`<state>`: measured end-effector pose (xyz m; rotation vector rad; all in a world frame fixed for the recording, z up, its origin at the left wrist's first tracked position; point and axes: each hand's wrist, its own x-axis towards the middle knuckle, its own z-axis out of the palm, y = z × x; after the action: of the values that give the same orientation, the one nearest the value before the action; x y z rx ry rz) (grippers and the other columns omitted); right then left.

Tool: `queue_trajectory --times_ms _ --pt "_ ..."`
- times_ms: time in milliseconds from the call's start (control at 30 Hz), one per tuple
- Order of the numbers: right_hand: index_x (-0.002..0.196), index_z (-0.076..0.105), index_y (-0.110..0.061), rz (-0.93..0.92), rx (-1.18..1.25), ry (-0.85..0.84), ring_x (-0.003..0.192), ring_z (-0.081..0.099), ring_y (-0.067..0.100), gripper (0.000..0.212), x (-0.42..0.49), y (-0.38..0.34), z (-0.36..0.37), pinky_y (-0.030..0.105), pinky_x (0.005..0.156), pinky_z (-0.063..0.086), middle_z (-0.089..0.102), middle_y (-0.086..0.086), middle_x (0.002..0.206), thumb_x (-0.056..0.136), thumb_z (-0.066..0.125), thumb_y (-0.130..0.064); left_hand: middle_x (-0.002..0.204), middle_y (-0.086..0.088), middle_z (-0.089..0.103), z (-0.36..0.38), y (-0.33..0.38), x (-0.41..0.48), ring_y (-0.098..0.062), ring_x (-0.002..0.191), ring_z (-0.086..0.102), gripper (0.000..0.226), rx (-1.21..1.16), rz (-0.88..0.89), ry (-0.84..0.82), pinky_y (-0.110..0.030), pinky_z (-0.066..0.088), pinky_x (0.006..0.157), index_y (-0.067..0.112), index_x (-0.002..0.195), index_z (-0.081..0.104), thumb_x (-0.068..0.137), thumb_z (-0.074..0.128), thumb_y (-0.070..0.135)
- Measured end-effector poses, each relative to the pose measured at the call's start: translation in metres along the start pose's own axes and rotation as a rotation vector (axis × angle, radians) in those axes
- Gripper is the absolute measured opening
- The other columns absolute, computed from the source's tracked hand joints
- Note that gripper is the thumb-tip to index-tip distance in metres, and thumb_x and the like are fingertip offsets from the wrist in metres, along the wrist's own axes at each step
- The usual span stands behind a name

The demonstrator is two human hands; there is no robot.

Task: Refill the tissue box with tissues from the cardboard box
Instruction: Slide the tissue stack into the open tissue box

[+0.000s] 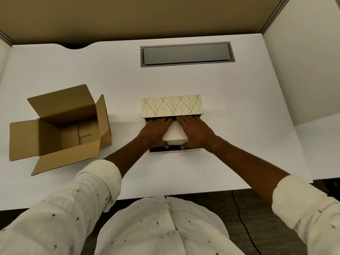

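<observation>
A leaf-patterned tissue box (172,106) stands open in the middle of the white desk, its lid tipped up at the back and its dark inside showing along the front edge. A white stack of tissues (175,133) lies in the box. My left hand (156,132) grips the stack's left side and my right hand (195,132) grips its right side, fingers stretched toward the lid and thumbs at the near edge. The brown cardboard box (60,129) sits at the left with all flaps open, and nothing shows inside it.
A grey cable hatch (186,54) is set into the white desk (239,107) at the back. Tan partition walls close the back and sides. A black cable (244,223) runs over the floor below the desk's front edge.
</observation>
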<state>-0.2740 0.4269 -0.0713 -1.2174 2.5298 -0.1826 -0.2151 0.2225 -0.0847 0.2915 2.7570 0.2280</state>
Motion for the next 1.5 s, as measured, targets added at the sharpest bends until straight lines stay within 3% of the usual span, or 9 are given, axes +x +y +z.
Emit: queue_trajectory --times_ms 300,500,733,833,967,1067,1167,1333,1500 --pt "0.153 0.032 -0.009 0.055 -0.168 -0.110 0.129 0.054 0.032 0.108 0.007 0.004 0.005 0.046 0.111 0.040 0.053 0.013 0.146 0.066 0.087 -0.042 0.149 -0.011 0.046 -0.001 -0.003 -0.007 -0.029 0.130 0.051 0.111 0.081 -0.035 -0.025 -0.043 0.043 0.109 0.011 0.152 0.026 0.066 0.086 0.050" --pt "0.146 0.042 -0.010 0.072 -0.144 -0.079 0.111 0.062 0.029 0.090 0.005 0.006 0.010 0.042 0.095 0.049 0.063 0.010 0.129 0.069 0.083 -0.031 0.151 -0.010 0.043 0.002 -0.005 -0.008 -0.028 0.135 0.047 0.103 0.078 -0.021 -0.006 -0.044 0.041 0.110 0.012 0.153 0.026 0.073 0.081 0.046" --pt "0.149 0.036 -0.010 0.087 -0.113 -0.116 0.113 0.062 0.029 0.115 0.007 0.007 0.011 0.042 0.100 0.049 0.062 0.012 0.133 0.056 0.095 -0.043 0.147 -0.010 0.048 0.003 -0.004 -0.007 -0.028 0.130 0.051 0.119 0.054 -0.050 -0.048 -0.042 0.042 0.109 0.013 0.153 0.025 0.061 0.089 0.053" --pt "0.150 0.035 -0.009 0.086 -0.104 -0.088 0.116 0.060 0.029 0.116 0.005 0.008 0.012 0.041 0.100 0.049 0.060 0.012 0.135 0.057 0.095 -0.044 0.156 -0.011 0.039 0.004 -0.006 -0.010 -0.029 0.140 0.042 0.126 0.056 -0.031 0.019 -0.043 0.036 0.116 0.011 0.156 0.021 0.060 0.088 0.057" --pt "0.157 0.028 -0.007 0.030 -0.074 0.045 0.141 0.044 0.031 0.124 -0.009 0.009 0.014 0.046 0.114 0.043 0.043 0.013 0.156 0.061 0.091 -0.054 0.162 -0.010 0.030 0.008 -0.008 -0.024 -0.029 0.148 0.030 0.116 0.032 0.032 0.146 -0.046 0.031 0.121 0.010 0.157 0.021 0.071 0.077 0.064" --pt "0.161 0.020 -0.008 0.009 -0.089 0.125 0.153 0.028 0.028 0.116 -0.023 0.010 0.015 0.049 0.126 0.025 0.029 0.011 0.166 0.077 0.072 -0.069 0.161 -0.010 0.033 0.016 -0.012 -0.039 -0.027 0.147 0.033 0.094 0.027 0.073 0.244 -0.045 0.030 0.122 0.011 0.157 0.025 0.087 0.064 0.060" --pt "0.160 0.025 -0.007 0.014 -0.106 0.134 0.152 0.032 0.028 0.099 -0.033 0.013 0.016 0.049 0.127 0.023 0.034 0.013 0.164 0.089 0.060 -0.067 0.163 -0.008 0.030 0.022 -0.016 -0.050 -0.024 0.151 0.027 0.075 0.037 0.060 0.266 -0.042 0.022 0.125 0.014 0.157 0.028 0.098 0.052 0.053" --pt "0.152 0.043 -0.004 0.019 -0.078 0.157 0.142 0.048 0.034 0.076 -0.035 0.016 0.016 0.049 0.122 0.033 0.049 0.018 0.154 0.093 0.070 -0.044 0.164 -0.009 0.030 0.022 -0.020 -0.057 -0.026 0.153 0.025 0.064 0.047 0.042 0.259 -0.044 0.022 0.126 0.014 0.156 0.032 0.102 0.050 0.044" --pt "0.151 0.044 -0.004 0.007 -0.075 0.164 0.142 0.048 0.034 0.078 -0.036 0.016 0.014 0.050 0.123 0.033 0.049 0.018 0.154 0.090 0.074 -0.042 0.163 -0.008 0.031 0.022 -0.019 -0.057 -0.026 0.152 0.027 0.061 0.024 0.042 0.273 -0.043 0.021 0.125 0.019 0.154 0.037 0.101 0.051 0.046"
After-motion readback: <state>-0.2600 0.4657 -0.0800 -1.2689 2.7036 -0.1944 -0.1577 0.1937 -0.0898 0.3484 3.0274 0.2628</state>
